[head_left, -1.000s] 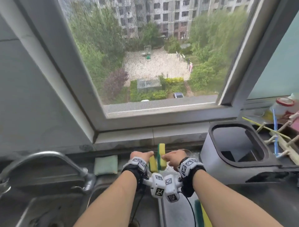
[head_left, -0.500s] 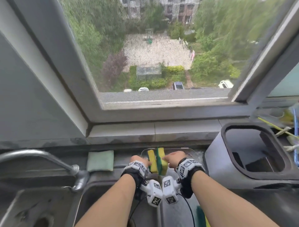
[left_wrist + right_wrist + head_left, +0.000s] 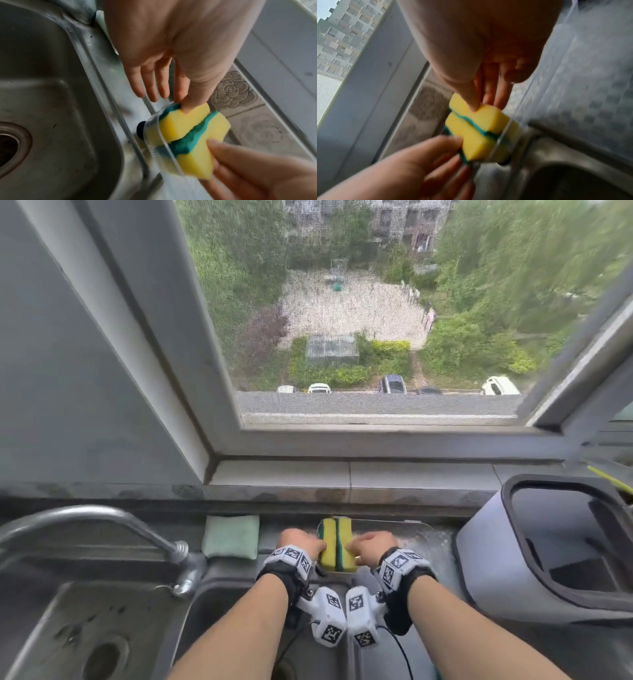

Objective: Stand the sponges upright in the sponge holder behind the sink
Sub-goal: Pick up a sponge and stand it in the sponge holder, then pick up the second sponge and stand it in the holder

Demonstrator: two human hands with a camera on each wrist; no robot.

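The two yellow-and-green sponges [image 3: 185, 136] stand on edge, side by side, in the clear sponge holder [image 3: 154, 147] at twelve o'clock behind the sink [image 3: 102, 628] — left hand [image 3: 297, 542] and right hand [image 3: 371, 546] each with a thumb pressing a sponge top, other fingers straight, grip not pinching — likely seating them so they stay upright.

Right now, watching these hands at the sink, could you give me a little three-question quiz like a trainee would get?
1. True or false: the two yellow sponges stand side by side in the clear holder.
2. Which thumb presses the sponge nearer the faucet: A left hand, B right hand?
3. Fill in: the pale cloth lies on the ledge to the ____ of the holder.

Key: 1 true; 2 A; 3 left.
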